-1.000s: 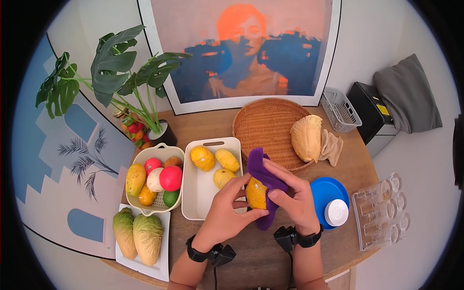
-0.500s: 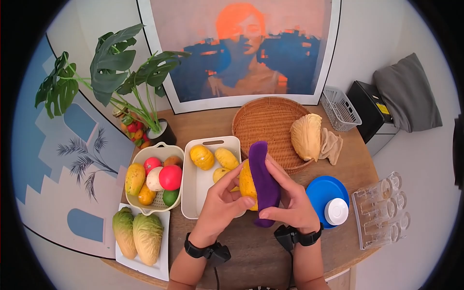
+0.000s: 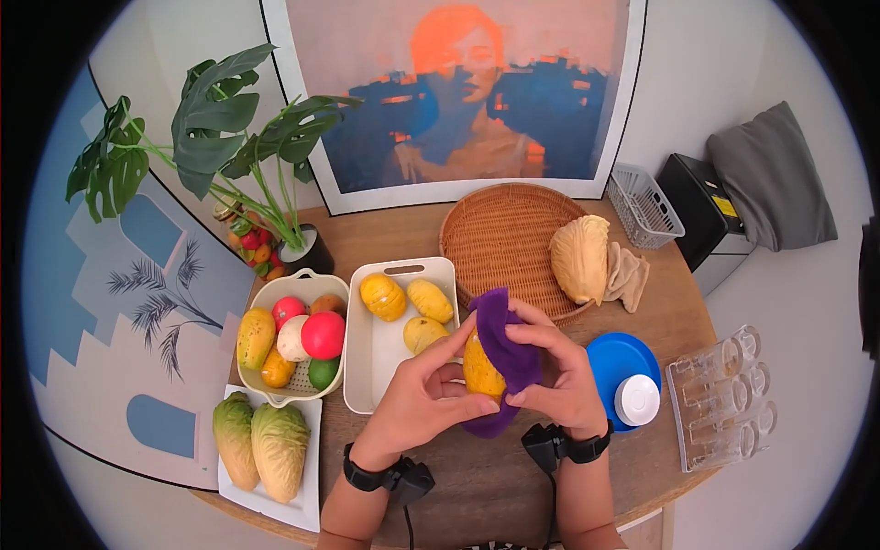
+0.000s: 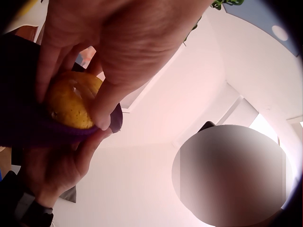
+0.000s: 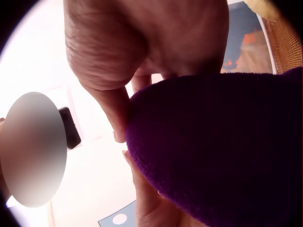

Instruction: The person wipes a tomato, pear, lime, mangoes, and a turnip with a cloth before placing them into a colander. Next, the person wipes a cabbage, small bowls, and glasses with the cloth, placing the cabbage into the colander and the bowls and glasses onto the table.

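Produce (image 3: 480,368) between left grip (image 3: 410,403) and cloth (image 3: 506,350)

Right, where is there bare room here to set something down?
Bare wood lies between the right forearm, blue plate and glasses. The wicker tray is bare left of the pale cabbage. Crowded: the left, with colander, white bin and white plate; also mid-table, where the right hand holds a purple cloth.

Head view looks down on hands (image 3: 412,396)

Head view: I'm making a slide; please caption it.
Over a wooden table, the left hand grips a yellow fruit or vegetable while the right hand holds a purple cloth against it.
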`<control>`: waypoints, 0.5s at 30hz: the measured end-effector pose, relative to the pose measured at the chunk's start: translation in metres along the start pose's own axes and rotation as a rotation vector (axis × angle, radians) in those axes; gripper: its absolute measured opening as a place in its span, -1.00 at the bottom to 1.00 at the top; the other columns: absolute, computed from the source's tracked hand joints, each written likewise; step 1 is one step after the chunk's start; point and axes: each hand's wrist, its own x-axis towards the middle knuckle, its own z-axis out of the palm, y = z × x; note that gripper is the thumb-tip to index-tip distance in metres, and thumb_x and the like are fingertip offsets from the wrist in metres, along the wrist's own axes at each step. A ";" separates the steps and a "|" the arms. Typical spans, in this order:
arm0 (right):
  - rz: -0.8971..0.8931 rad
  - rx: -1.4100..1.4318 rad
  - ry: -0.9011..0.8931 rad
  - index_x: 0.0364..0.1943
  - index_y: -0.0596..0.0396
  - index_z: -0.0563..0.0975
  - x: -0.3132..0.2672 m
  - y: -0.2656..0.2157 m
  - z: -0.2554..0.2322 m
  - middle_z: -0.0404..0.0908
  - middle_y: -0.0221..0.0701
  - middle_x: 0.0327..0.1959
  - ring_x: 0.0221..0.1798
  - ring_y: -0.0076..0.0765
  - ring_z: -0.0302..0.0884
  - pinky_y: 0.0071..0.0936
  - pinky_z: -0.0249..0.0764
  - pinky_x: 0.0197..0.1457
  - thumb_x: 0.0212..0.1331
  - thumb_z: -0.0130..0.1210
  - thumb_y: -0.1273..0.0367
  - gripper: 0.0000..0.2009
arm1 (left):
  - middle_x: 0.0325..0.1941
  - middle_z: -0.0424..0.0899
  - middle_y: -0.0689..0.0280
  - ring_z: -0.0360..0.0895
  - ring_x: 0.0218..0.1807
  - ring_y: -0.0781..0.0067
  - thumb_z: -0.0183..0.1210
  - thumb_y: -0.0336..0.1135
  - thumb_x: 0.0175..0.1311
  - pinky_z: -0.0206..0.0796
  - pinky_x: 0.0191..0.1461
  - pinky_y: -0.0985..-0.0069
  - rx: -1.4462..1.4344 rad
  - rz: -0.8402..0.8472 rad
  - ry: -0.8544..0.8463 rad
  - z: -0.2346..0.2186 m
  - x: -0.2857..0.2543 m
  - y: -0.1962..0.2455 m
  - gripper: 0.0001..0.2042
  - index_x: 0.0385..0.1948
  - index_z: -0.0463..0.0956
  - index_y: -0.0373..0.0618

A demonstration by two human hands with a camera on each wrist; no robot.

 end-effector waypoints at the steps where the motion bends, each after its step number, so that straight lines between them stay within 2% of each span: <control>1: -0.007 0.003 0.014 0.16 0.13 0.50 0.001 -0.002 0.002 0.21 -0.16 0.40 0.42 -0.18 0.23 -0.29 0.24 0.41 -0.07 0.36 0.53 -0.43 | 0.28 0.37 0.20 0.51 0.12 0.44 0.40 -0.56 0.05 0.48 0.12 0.52 0.000 -0.001 -0.001 -0.001 0.000 0.000 -0.12 0.43 0.05 -0.23; 3: -0.013 0.008 0.029 0.11 0.15 0.53 0.002 -0.001 0.001 0.27 -0.16 0.36 0.39 -0.19 0.27 -0.31 0.27 0.39 -0.04 0.33 0.55 -0.49 | 0.20 0.40 0.25 0.52 0.10 0.44 0.42 -0.52 0.04 0.47 0.12 0.52 0.195 0.066 -0.012 -0.004 -0.001 -0.003 -0.14 0.42 0.10 -0.20; 5: -0.028 -0.035 0.071 -0.02 0.21 0.60 0.001 0.001 -0.002 0.42 -0.17 0.24 0.28 -0.23 0.39 -0.33 0.33 0.32 0.02 0.26 0.56 -0.65 | 0.16 0.41 0.25 0.53 0.10 0.42 0.43 -0.49 0.03 0.47 0.12 0.50 0.236 0.066 -0.012 -0.002 -0.002 -0.003 -0.15 0.41 0.13 -0.18; 8: -0.028 -0.044 0.120 -0.11 0.25 0.62 0.003 -0.004 0.001 0.52 -0.18 0.14 0.19 -0.26 0.46 -0.35 0.37 0.27 0.04 0.20 0.58 -0.73 | 0.13 0.42 0.25 0.53 0.11 0.40 0.45 -0.46 0.01 0.47 0.13 0.47 0.317 0.083 -0.021 -0.005 -0.001 -0.008 -0.17 0.39 0.19 -0.17; 10: -0.017 -0.066 0.141 -0.11 0.25 0.62 0.003 -0.003 0.001 0.52 -0.18 0.13 0.18 -0.26 0.47 -0.35 0.37 0.27 0.04 0.19 0.58 -0.73 | 0.12 0.42 0.24 0.53 0.11 0.39 0.46 -0.44 0.00 0.47 0.14 0.45 0.360 0.099 -0.033 -0.006 -0.001 -0.009 -0.18 0.38 0.21 -0.17; 12: -0.007 -0.087 0.164 -0.12 0.25 0.62 0.003 0.001 -0.001 0.53 -0.18 0.12 0.17 -0.27 0.48 -0.35 0.37 0.26 0.03 0.19 0.58 -0.73 | 0.12 0.43 0.23 0.54 0.11 0.38 0.46 -0.45 -0.01 0.48 0.14 0.43 0.527 0.144 -0.029 -0.006 -0.001 -0.008 -0.21 0.35 0.26 -0.19; 15: 0.000 -0.083 0.156 -0.05 0.25 0.61 0.003 0.001 -0.001 0.51 -0.17 0.15 0.20 -0.25 0.47 -0.35 0.36 0.28 0.05 0.20 0.56 -0.69 | 0.14 0.42 0.23 0.54 0.10 0.39 0.45 -0.46 0.01 0.49 0.14 0.42 0.465 0.140 -0.004 -0.003 0.000 -0.010 -0.23 0.34 0.25 -0.25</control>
